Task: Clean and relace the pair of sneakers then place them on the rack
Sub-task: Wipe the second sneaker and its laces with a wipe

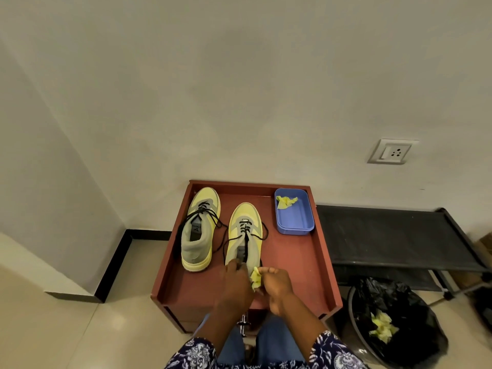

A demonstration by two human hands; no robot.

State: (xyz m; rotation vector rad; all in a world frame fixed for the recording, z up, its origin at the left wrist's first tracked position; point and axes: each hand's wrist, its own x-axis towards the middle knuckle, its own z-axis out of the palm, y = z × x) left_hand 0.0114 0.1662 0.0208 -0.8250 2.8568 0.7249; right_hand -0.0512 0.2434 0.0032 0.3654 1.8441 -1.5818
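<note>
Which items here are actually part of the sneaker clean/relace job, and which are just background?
In the job:
- near sneaker, left hand at its heel
- far sneaker, laces loose
- yellow cloth in the right hand
- blue tub holding another yellow scrap
- black rack
- lined bin with used scraps

Just lying about:
- wall socket
- red-brown cabinet top, only the work surface

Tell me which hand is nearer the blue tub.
Right. The right hand, pinching a yellow wipe, is below-left of the blue tub; the left hand sits further left, on the sneaker's heel.
</note>
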